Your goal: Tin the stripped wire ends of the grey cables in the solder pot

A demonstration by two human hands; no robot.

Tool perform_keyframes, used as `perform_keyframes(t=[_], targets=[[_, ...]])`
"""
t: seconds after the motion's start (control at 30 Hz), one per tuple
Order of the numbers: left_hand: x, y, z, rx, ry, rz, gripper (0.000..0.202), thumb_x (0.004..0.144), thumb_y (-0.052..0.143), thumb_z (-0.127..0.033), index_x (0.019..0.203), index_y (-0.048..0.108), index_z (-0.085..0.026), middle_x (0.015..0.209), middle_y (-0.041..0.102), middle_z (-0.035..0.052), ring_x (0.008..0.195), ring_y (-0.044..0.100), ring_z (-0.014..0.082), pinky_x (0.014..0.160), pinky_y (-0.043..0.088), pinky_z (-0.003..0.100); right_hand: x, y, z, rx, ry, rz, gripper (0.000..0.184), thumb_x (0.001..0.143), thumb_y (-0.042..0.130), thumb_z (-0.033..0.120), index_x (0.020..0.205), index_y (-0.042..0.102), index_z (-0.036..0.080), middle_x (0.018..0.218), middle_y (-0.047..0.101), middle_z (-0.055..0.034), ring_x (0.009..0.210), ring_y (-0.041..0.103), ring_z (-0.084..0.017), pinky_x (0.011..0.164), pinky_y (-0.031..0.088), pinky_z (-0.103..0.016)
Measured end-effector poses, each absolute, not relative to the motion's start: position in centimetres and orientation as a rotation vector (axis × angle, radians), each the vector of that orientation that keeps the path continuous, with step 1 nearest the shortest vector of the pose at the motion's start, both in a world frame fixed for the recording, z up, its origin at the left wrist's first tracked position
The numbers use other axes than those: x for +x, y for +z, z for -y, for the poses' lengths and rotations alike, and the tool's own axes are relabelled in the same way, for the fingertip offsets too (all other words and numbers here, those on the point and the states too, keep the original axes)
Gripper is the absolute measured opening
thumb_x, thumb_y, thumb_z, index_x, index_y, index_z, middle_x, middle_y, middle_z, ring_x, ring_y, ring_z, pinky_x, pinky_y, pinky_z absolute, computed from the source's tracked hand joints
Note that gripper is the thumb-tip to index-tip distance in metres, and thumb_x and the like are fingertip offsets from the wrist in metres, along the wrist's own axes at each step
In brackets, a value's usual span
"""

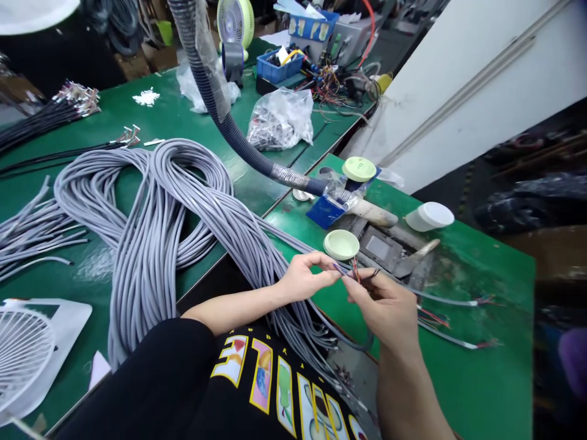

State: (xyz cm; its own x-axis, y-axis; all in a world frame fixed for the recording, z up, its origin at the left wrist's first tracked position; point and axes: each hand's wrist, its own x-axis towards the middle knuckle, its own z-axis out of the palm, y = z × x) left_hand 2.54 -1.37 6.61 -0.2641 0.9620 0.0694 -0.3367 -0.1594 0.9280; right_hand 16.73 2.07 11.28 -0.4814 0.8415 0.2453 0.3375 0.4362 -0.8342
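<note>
Between my two hands are the thin coloured wires (354,266) at the stripped end of a grey cable. My left hand (308,276) pinches the tip of a dark bluish wire between thumb and forefinger. Just right of it, my right hand (383,299) is closed round the wires and the cable end, its fingertips almost touching the left ones. Red, orange and black strands stick up from the right fingers. Beyond the right hand, more grey cables (447,299) with stripped ends lie on the green table (486,379).
A large bundle of grey cables (142,244) covers the left table and hangs over its edge. A flexible duct (247,146) crosses overhead to a nozzle above a soldering spot. Pale green lids (342,244) and a white cup (430,216) stand nearby. A white fan (27,354) lies left.
</note>
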Motion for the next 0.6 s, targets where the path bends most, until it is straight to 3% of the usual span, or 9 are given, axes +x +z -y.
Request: perform_keyframes(t=[0.23,0.4,0.6], targets=[[2.6,6.7,1.3,0.922,1.654,-1.101,0.028,0.066,0.075,-0.039,0.063,0.061,-0.015,0.066,0.060,0.0011,0.066,0.053,0.0118,0.068,0.043,0.026,16.0,11.1,-2.1,-1.003,0.927,1.917,0.013,0.082,0.063,0.030,0.073,0.061,0.021,0.066,0.059,0.0009,0.055,0.052,-0.014,0.052,0.042,-0.026],[2.8,6.1,1.1,0.897,1.668,-1.096,0.027,0.068,0.073,-0.039,0.065,0.061,-0.016,0.065,0.060,-0.0001,0.066,0.052,0.0114,0.067,0.044,0.025,15.9,11.9,-2.3,-1.024,1.016,1.979,0.015,0.082,0.061,0.031,0.072,0.061,0.020,0.060,0.056,0.0025,0.050,0.048,-0.013,0.050,0.040,-0.025],[1.9,5.4,0.8,1.146,1.623,-1.220,0.017,0.077,0.066,-0.033,0.082,0.068,-0.017,0.075,0.065,0.0029,0.073,0.057,0.0146,0.074,0.045,0.029,16.4,12.4,-4.1,-1.098,0.896,2.049,0.020,0.082,0.058,0.035,0.070,0.060,0.019,0.055,0.050,0.0036,0.048,0.043,-0.012,0.047,0.033,-0.024]])
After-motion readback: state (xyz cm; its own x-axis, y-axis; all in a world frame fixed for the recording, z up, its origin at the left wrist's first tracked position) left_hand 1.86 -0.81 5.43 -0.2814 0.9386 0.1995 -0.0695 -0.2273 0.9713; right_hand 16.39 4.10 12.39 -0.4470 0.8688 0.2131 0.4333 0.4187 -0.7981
